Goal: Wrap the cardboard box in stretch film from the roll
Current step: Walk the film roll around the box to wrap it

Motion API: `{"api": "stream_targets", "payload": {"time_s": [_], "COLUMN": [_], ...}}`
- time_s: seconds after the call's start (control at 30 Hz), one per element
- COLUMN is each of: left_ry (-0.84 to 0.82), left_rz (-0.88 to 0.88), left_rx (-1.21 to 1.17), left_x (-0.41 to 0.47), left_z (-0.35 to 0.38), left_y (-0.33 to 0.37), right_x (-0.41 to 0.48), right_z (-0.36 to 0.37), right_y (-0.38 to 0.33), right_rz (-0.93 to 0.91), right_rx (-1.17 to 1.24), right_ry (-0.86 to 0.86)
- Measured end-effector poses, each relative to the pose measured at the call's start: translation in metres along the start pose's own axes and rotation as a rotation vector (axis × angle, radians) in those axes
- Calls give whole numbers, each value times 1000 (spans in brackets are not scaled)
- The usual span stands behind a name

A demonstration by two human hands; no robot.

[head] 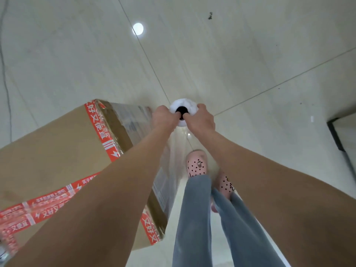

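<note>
A big brown cardboard box (57, 147) with red printed tape fills the lower left, standing on the floor. Clear stretch film (173, 151) runs down its right side face. The white film roll (184, 106) is seen end-on above the box's far right corner, its dark core hole facing me. My left hand (163, 116) grips the roll's left rim, with fingers curled into the core. On the right rim sits my right hand (201, 117), gripping the same way. Both forearms stretch forward over the box's edge.
Pale tiled floor (250, 54) with thin grout lines spreads all around. My legs in grey trousers and pink dotted clogs (196, 164) stand just right of the box. A dark frame (337, 135) shows at the right edge, and a thin cable (3, 64) runs along the far left.
</note>
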State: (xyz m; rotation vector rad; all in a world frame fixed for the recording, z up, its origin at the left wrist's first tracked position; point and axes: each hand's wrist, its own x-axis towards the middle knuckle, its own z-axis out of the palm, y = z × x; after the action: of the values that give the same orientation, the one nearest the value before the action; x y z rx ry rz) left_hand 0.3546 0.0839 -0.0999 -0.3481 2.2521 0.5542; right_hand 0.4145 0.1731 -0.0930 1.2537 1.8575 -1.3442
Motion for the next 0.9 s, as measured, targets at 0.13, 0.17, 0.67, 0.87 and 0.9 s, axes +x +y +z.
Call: {"api": "stream_targets", "payload": {"time_s": [0.13,0.17,0.67,0.87,0.9], "left_ry": [-33,-23,36,55,46], "left_rz": [81,143,210,-8,-19], "left_rx": [169,226,310,-88,-96], "left_x": [12,15,55,71,72], "left_z": [-14,-16,-44,-72,-76], "left_y": [3,7,29,13,11], "right_x": [7,9,29,37,37], "right_z": [4,5,6,28,32], "right_y": [-20,-23,-62,-96,-102], "right_rz": [19,6,-113,-59,-62], "right_rx": [83,54,-231,-15,-7], "right_ry": [12,23,128,-65,-70]}}
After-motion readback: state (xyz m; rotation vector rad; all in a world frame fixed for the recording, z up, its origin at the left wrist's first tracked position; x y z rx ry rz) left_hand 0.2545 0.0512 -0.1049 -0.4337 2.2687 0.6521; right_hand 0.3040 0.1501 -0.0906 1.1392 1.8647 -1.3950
